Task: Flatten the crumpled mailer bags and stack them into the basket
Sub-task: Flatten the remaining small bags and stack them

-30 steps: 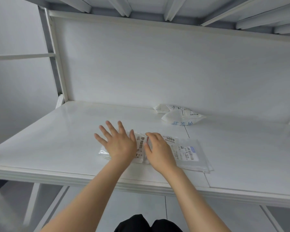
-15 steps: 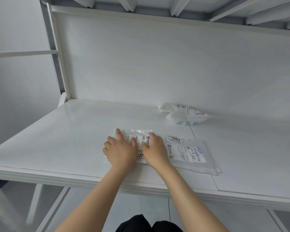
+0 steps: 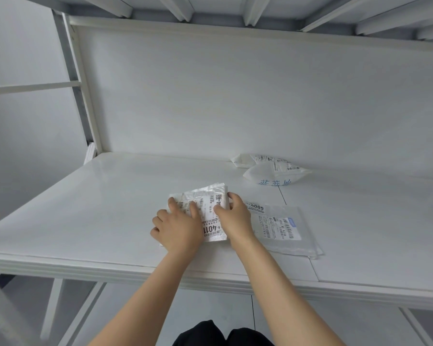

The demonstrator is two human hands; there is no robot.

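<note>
Head view: a person works a crumpled mailer bag (image 3: pixel 211 207) near the front edge of a white counter (image 3: pixel 98 208), midway along it. The left hand (image 3: pixel 178 228) bears down on the bag's left side, thumb and forefinger laid on top and the other fingers bent at its edge. The right hand (image 3: pixel 235 218) grips the right side, fingers hooked over the edge and thumb on the printed label. The two-sided hold appears meant to pull the wrinkled film taut and press it level. A flat clear mailer (image 3: pixel 283 227) lies just beside it to the right, partly under the right hand, apparently already smoothed. Two puffy white mailers (image 3: pixel 275 174) wait near the counter's back edge, apparently still to be flattened. No basket is in view.
</note>
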